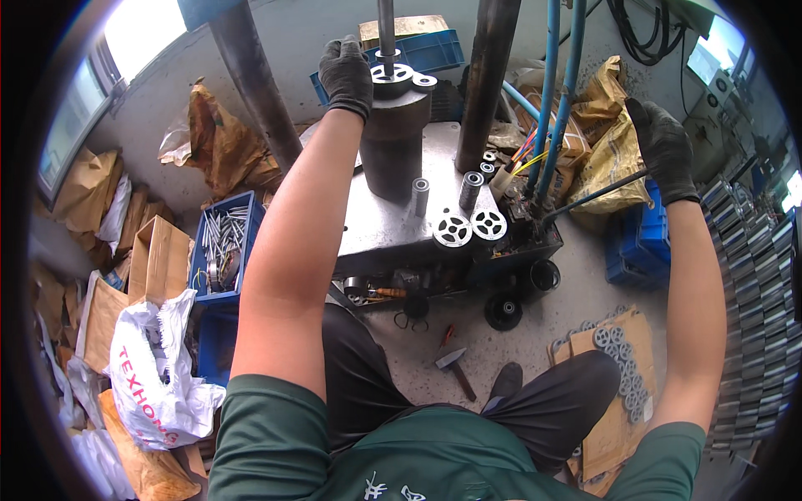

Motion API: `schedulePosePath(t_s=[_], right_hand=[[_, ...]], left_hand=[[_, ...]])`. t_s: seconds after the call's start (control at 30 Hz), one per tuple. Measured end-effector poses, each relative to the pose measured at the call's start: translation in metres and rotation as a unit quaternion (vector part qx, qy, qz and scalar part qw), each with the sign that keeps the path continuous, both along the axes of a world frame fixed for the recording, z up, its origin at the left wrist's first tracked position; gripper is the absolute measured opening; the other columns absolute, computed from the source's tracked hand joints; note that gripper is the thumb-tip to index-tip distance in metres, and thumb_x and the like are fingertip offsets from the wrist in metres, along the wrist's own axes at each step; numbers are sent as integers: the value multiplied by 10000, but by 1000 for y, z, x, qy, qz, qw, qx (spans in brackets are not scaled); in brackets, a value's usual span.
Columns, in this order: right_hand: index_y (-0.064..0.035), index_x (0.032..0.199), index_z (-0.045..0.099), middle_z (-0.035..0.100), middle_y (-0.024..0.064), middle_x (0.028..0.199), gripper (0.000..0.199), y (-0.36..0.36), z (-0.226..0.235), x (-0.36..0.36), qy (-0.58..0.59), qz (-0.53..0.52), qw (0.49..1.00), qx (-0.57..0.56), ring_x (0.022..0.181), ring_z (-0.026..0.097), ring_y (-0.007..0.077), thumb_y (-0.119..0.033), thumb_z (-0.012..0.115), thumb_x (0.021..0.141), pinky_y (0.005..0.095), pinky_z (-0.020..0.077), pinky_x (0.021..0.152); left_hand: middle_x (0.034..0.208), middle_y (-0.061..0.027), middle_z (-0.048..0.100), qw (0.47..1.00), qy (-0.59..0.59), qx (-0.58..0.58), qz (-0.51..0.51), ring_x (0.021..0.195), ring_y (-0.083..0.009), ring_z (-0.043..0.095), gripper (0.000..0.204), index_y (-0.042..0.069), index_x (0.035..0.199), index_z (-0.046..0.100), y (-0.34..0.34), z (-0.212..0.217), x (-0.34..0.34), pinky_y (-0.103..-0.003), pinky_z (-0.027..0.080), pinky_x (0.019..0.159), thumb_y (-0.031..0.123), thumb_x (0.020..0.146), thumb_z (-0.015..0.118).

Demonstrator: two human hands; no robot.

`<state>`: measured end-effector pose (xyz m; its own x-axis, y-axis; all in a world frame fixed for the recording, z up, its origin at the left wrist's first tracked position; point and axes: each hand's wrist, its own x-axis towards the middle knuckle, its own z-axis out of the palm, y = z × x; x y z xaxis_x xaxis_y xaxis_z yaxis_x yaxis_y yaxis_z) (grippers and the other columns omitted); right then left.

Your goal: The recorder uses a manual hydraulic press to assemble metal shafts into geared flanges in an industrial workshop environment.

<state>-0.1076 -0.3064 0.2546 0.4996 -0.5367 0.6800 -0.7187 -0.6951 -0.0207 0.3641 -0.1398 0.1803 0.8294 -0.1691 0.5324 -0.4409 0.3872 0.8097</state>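
My left hand [345,75], in a dark glove, is curled at the left side of a spoked metal wheel [382,72] on top of a thick steel cylinder [393,146]. Its fingertips are hidden, so whatever they hold does not show. A vertical press rod [386,29] comes down onto the wheel's middle, with a small ring around it. A smaller ring-shaped part [424,81] sits at the wheel's right edge. Out to the right, my gloved right hand [666,150] is closed at the end of a long dark lever [597,194].
Two spoked wheels [453,230] and upright sleeves [420,197] stand on the press table [368,238]. A hammer [455,371] lies on the floor. More wheels cover cardboard [606,438] at right. A blue bin of metal rods [224,242] is at left, stacked metal parts [752,317] far right.
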Motion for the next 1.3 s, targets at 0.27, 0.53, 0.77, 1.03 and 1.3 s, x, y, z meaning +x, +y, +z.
schedulePosePath(t_s=[0.27,0.53,0.77,1.03,1.3], right_hand=[[-123,1279,712,740,217,1123,764,0,5,10,11,-34,997,62,1100,697,396,-778,501,946,494,542,961],[-187,1388,669,730,179,1231,494,4,4,0,22,-102,992,77,1147,694,371,-398,641,942,469,540,1017],[-111,1154,748,737,196,1136,271,-1,-4,-14,63,-92,994,7,1069,705,371,-180,643,914,466,544,963],[-11,980,679,699,218,954,128,36,-27,-40,5,100,994,-39,933,662,412,-124,671,919,472,525,884],[-5,1104,643,692,229,1068,251,172,-78,-89,107,202,973,-2,955,686,417,-54,701,866,464,561,834]], left_hand=[[870,-98,707,927,-296,164,161,815,-200,694,314,23,1035,698,4,4,7,-338,542,784,301,1029,553],[863,-133,752,973,-163,156,54,821,-253,732,312,50,1147,705,17,19,-49,-393,562,797,323,1018,629],[1033,-147,716,977,-205,48,44,984,-274,714,291,41,1208,661,66,-18,-102,-412,553,890,160,946,703],[1171,-157,648,937,-302,173,-1,1105,-374,609,399,113,1179,664,101,-163,-146,-487,507,975,88,794,763],[1042,-143,692,868,-373,329,15,991,-392,636,111,143,952,731,91,-176,-141,-517,520,882,137,841,719]])
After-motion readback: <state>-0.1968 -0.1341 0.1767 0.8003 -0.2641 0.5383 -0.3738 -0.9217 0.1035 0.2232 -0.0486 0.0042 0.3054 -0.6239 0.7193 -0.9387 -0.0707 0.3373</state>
